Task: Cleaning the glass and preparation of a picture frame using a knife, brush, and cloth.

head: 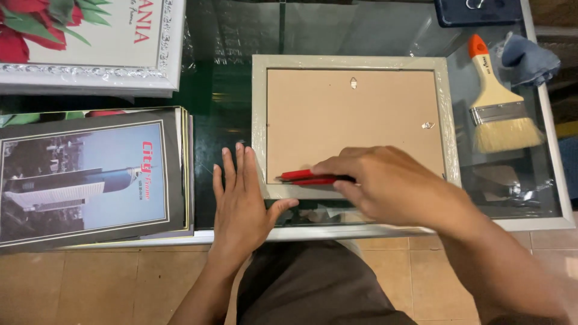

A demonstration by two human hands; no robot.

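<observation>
Layout of my glass-topped table (pixel 385 30), seen from above.

A pale grey picture frame (pixel 355 62) lies face down at the table's middle, brown backing board (pixel 355 114) up. My left hand (pixel 241 201) lies flat on the glass, touching the frame's near left corner; my right hand (pixel 385 183) rests on its near edge, holding a red-handled cutter (pixel 301 176) on the board. Left of the frame sits a stack of dark-bordered prints (pixel 90 174), with a white ornate frame (pixel 120 75) behind it. To the right lies a wooden paintbrush with an orange tip (pixel 497 96), a blue cloth (pixel 527 60) just beyond.

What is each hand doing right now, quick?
Left hand: open, flat, fingers spread, beside the picture frame corner.
Right hand: closed around a red tool, its tip on the frame's backing board.
</observation>
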